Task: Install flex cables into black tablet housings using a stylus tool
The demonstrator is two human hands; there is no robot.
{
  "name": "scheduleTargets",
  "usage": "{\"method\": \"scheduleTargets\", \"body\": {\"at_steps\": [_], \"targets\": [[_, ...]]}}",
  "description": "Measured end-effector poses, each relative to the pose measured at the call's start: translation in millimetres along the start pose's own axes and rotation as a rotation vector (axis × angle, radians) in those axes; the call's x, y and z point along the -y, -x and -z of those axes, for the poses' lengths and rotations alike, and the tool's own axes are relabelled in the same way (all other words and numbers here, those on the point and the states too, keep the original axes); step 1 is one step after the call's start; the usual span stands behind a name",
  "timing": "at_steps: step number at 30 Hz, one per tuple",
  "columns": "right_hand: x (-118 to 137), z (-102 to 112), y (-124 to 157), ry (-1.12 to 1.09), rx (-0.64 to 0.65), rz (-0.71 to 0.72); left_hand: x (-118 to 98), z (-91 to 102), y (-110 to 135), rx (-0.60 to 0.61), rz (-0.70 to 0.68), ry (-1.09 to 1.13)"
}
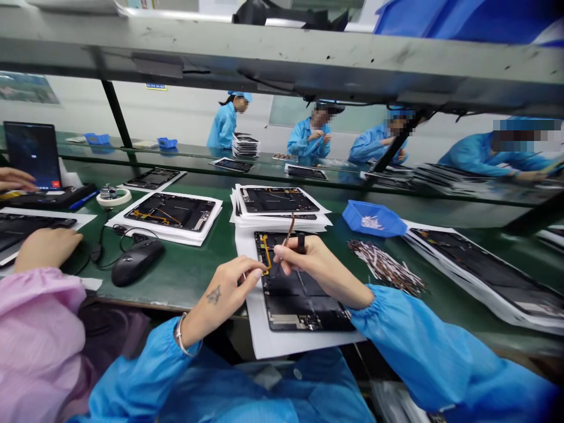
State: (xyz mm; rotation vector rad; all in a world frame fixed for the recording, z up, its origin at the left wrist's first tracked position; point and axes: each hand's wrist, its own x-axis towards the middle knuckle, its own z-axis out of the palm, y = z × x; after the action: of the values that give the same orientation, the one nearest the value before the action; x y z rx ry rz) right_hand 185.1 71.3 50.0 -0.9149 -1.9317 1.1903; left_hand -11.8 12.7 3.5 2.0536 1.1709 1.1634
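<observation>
In front of me an opened tablet housing [304, 299], dark inside, lies on white paper [259, 335]. A yellow flex cable [268, 252] runs along its left side. My right hand [304, 255] is over the upper part of the housing, thumb and fingers pinched on a thin brown flex cable [291, 226] that sticks upward. At the housing's left edge, my left hand [235, 279] has thumb and index finger closed together by the lower end of the yellow cable. What those fingertips hold, if anything, is too small to tell.
Stacked tablet housings on paper [279, 201] stand just behind. To the right are a blue bin [373, 218], a pile of brown-white strips [388, 265] and more housings [489, 264]. A mouse [137, 261] and a co-worker's hand [46, 249] are left. A shelf [282, 56] spans overhead.
</observation>
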Motion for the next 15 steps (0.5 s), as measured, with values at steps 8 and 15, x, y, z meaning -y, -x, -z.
{"method": "scheduleTargets", "body": {"at_steps": [8,15], "targets": [[-2.6,-3.0,-2.4,-0.068,0.002,-0.115,-4.2,-6.0,-4.8,0.025,-0.006,-0.003],[-0.6,-4.5,-1.1,-0.1,-0.012,-0.133,-6.8,1.1,-7.9,-0.043,0.041,0.015]]}}
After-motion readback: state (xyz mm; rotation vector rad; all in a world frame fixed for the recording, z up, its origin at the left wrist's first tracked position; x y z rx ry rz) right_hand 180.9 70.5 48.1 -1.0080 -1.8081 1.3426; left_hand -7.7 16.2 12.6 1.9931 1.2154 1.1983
